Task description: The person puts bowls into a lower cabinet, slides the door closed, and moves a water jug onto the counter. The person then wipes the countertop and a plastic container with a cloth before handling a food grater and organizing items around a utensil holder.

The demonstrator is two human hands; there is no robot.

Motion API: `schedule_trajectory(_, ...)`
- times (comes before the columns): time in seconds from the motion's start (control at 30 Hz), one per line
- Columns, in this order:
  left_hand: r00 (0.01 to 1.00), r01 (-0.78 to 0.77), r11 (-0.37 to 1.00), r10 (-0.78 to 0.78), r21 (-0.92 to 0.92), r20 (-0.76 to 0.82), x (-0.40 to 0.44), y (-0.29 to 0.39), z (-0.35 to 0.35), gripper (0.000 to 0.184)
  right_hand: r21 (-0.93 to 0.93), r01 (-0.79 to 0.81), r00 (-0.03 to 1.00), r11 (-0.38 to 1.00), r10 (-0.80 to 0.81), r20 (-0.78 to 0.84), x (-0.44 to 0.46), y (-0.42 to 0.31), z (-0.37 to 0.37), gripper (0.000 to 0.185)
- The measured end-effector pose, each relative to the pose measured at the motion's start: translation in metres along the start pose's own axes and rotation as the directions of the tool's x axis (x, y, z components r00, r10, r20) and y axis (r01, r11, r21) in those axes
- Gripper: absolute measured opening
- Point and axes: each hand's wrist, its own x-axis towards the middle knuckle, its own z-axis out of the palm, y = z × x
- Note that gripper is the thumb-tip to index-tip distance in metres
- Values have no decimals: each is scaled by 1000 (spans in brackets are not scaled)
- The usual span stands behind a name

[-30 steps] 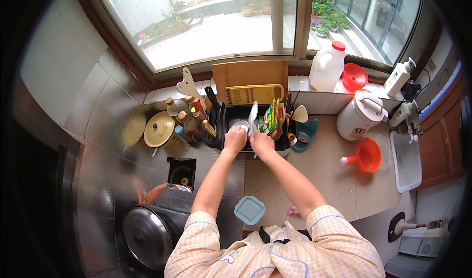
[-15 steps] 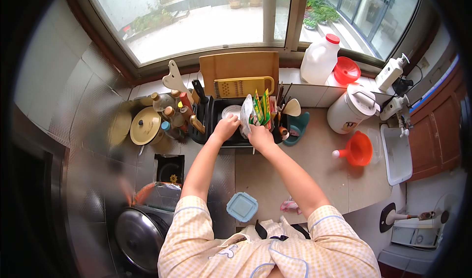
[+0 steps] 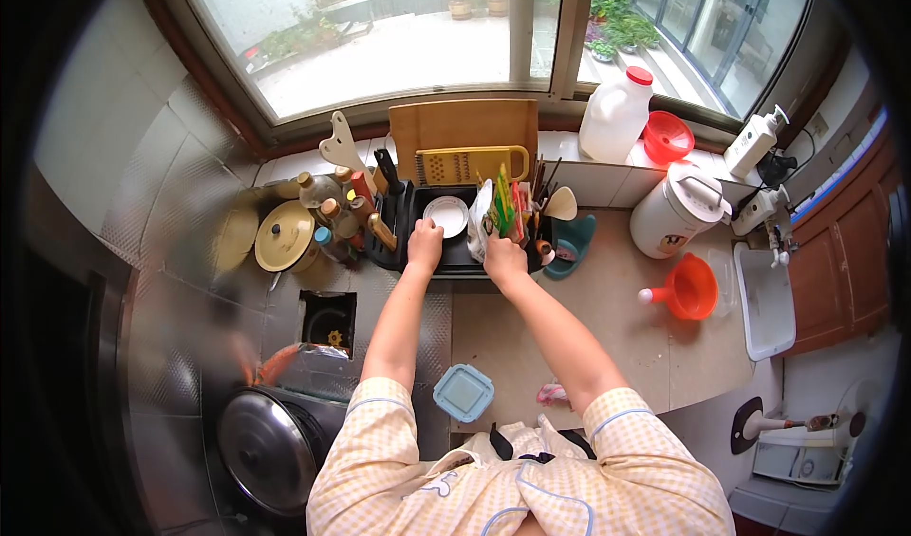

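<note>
My left hand (image 3: 425,244) is closed on the left edge of a small white dish (image 3: 446,216), which lies tilted over the black rack (image 3: 455,270). Beside it, my right hand (image 3: 505,258) is closed at the lower end of the green and yellow packets (image 3: 500,215). A whitish plastic bag (image 3: 479,221) touches the packets on their left. Left of the dish, a black-handled knife (image 3: 387,171) stands in the rack. Behind the rack are a yellow grater (image 3: 465,166) and a wooden board (image 3: 474,126).
Bottles (image 3: 332,247) and a yellow lidded pot (image 3: 285,237) stand at the left. A blue-lidded box (image 3: 463,393) sits near my body. On the right are a white kettle (image 3: 674,213), a red ladle (image 3: 691,287) and a small sink (image 3: 767,304).
My left hand has moved left, away from my right hand, and the white dish now shows fully. The packets and plastic bag have shifted slightly beside my right hand.
</note>
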Motion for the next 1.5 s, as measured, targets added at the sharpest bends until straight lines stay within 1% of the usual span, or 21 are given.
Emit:
schedule_trajectory(0.07,999,32,998,-31,-56,9,1,2,1,5,-14,34,999,999,-34,-8,-1,6,3,19)
schedule_trajectory(0.17,999,-53,944,51,-326,-15,5,16,8,5,3,-9,999,1000,9,-35,-9,8,-4,31)
schedule_trajectory(0.3,996,82,911,-89,-403,1,5,23,18,4,42,-6,1000,999,7,-10,-23,7,-16,36)
schedule_trajectory(0.4,995,-6,912,-38,-411,-98,4,23,10,14,117,76,996,990,-69,-62,-32,14,-9,37)
schedule_trajectory(0.47,992,58,927,-95,-370,-85,4,35,-1,18,204,86,993,975,-67,-97,-42,18,-8,35)
schedule_trajectory(0.53,936,261,885,-331,-386,-124,5,43,2,24,412,15,985,911,57,-164,-56,23,-9,32)
schedule_trajectory(0.57,915,349,775,-404,-528,11,4,47,5,26,454,5,988,891,67,-142,-66,27,-9,28)
schedule_trajectory(0.6,904,397,668,-403,-630,143,2,59,-10,25,500,-4,993,866,61,-99,-80,28,-13,22)
schedule_trajectory(0.73,918,356,640,-375,-681,128,-5,68,-12,25,432,-108,961,895,-17,274,-122,63,31,24)
schedule_trajectory(0.77,925,293,627,-376,-722,49,-10,68,-12,24,389,-154,909,908,-24,415,-132,72,43,28)
schedule_trajectory(0.8,907,293,612,-421,-734,12,-18,70,-17,21,383,-157,900,910,-28,434,-142,76,49,28)
schedule_trajectory(0.93,749,245,502,-642,-829,-167,-82,80,-34,13,309,-258,728,915,-26,685,-167,70,56,43)
schedule_trajectory(1.0,671,383,439,-737,-813,-82,-135,90,-41,13,284,-264,655,922,-45,754,-176,74,64,46)
schedule_trajectory(1.07,610,569,480,-791,-668,-48,-193,96,-36,20,309,-305,633,901,-50,772,-179,79,76,46)
schedule_trajectory(1.13,556,700,557,-818,-447,-148,-249,107,-26,32,332,-343,617,879,-56,785,-188,81,81,47)
schedule_trajectory(1.2,414,807,454,-891,-377,-186,-294,121,-11,38,445,-435,661,783,-58,748,-192,77,81,46)
schedule_trajectory(1.27,154,749,28,-979,-662,133,-322,134,1,39,465,-434,663,772,-75,744,-199,76,87,43)
schedule_trajectory(1.3,173,677,-161,-914,-719,368,-329,137,0,41,490,-395,675,777,-117,729,-202,75,88,42)
schedule_trajectory(1.33,171,680,-242,-865,-692,471,-331,141,2,44,517,-354,687,779,-159,709,-205,74,89,40)
schedule_trajectory(1.47,224,548,-250,-876,-798,428,-308,151,-21,45,562,-323,705,762,-203,680,-203,68,82,37)
schedule_trajectory(1.5,308,492,-183,-878,-851,367,-299,149,-26,46,605,-307,736,735,-220,641,-200,65,75,35)
